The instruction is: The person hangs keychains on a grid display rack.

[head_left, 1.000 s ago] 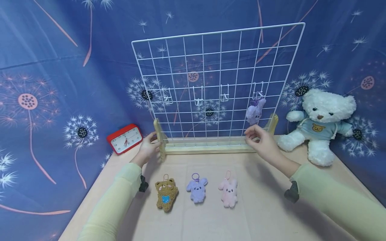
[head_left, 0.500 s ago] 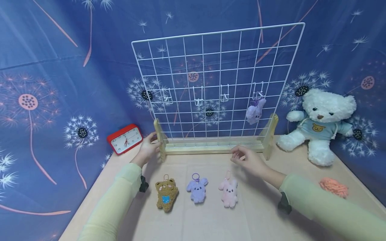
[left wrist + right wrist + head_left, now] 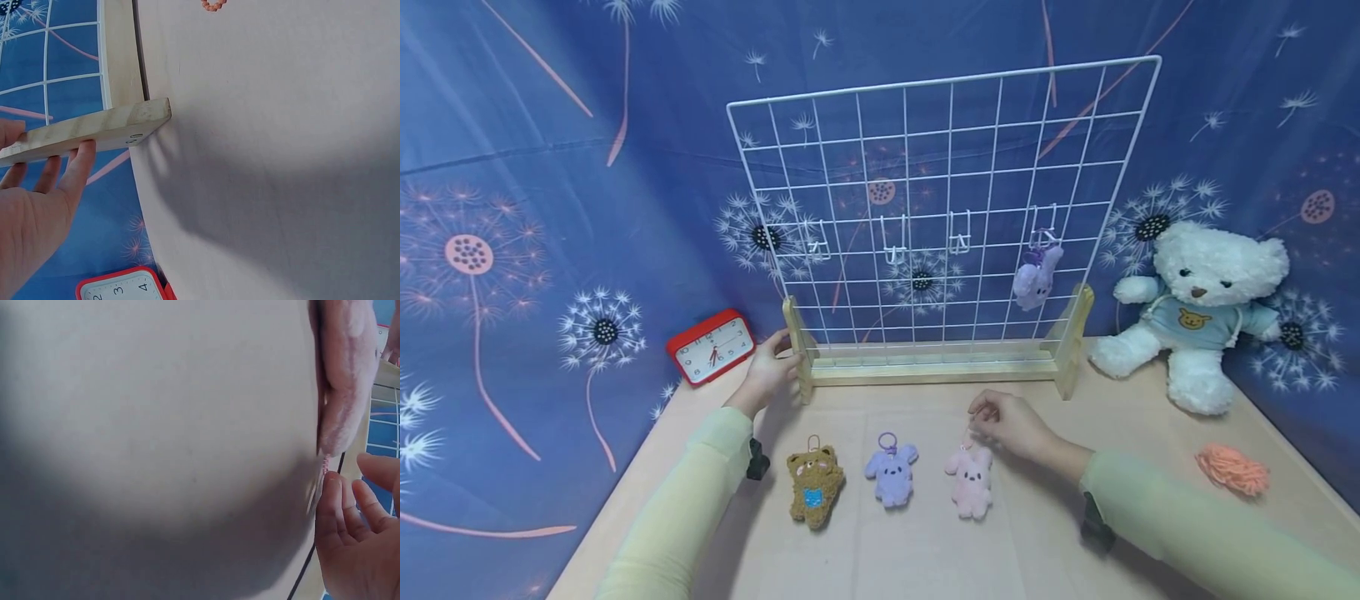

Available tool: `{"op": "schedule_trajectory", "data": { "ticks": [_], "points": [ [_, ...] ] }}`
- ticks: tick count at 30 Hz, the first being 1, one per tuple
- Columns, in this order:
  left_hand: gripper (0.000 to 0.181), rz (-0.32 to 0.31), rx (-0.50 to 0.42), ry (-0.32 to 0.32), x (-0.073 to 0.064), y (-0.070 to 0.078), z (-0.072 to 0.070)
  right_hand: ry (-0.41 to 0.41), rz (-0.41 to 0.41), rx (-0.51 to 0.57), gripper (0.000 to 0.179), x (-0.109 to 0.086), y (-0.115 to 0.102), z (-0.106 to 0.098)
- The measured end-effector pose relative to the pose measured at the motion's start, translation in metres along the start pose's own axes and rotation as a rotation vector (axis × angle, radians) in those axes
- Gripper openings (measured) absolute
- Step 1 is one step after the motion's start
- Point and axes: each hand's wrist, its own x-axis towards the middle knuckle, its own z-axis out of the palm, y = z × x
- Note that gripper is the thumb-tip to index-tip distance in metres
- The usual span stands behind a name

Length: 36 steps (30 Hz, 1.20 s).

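Note:
My left hand (image 3: 767, 371) grips the left upright of the wooden stand (image 3: 925, 375), thumb on one face and fingers on the other in the left wrist view. On the table a pink bunny plush keychain (image 3: 972, 485) lies with its loop beside my right hand (image 3: 1011, 423). In the right wrist view the fingertips are at that loop, while the thumb stands apart from them; contact is hard to tell. To the left lie a lilac puppy plush keychain (image 3: 891, 479) and a brown bear plush keychain (image 3: 814, 487).
A white wire grid (image 3: 925, 183) rises from the stand with several hooks; a purple plush keychain (image 3: 1036, 279) hangs from the rightmost. A red clock (image 3: 711, 346) stands left, a white teddy bear (image 3: 1198, 308) right. Orange yarn (image 3: 1232, 469) lies at the right.
My right hand has come down and left from below the hanging purple plush to the pink bunny's loop. The yarn came into view as the arm moved. My left hand stays put.

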Motion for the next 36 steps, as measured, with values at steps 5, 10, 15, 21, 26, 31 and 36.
{"op": "schedule_trajectory", "data": {
  "ticks": [5, 10, 15, 21, 26, 31, 36],
  "points": [
    [0.063, -0.008, -0.007, 0.002, -0.002, 0.003, -0.002, 0.004, -0.003, -0.015, 0.01, 0.002, 0.004, 0.005],
    [0.062, -0.002, 0.01, 0.002, -0.001, 0.002, -0.003, 0.023, 0.029, -0.057, 0.007, 0.004, 0.003, 0.01],
    [0.061, 0.001, 0.032, 0.02, -0.002, 0.003, -0.005, 0.021, 0.066, -0.098, 0.01, 0.007, 0.0, 0.015],
    [0.062, -0.005, 0.017, 0.01, -0.003, 0.006, -0.003, 0.009, 0.106, -0.145, 0.015, 0.009, 0.0, 0.017],
    [0.063, -0.031, 0.001, -0.008, -0.003, 0.01, -0.003, -0.014, 0.146, -0.166, 0.015, 0.009, -0.003, 0.018],
    [0.063, -0.013, 0.008, -0.002, -0.001, 0.004, -0.002, -0.031, 0.168, -0.185, 0.013, 0.009, -0.006, 0.018],
    [0.063, -0.006, 0.025, 0.006, -0.002, 0.003, -0.001, -0.017, 0.148, -0.206, 0.009, 0.008, -0.005, 0.016]
  ]
}}
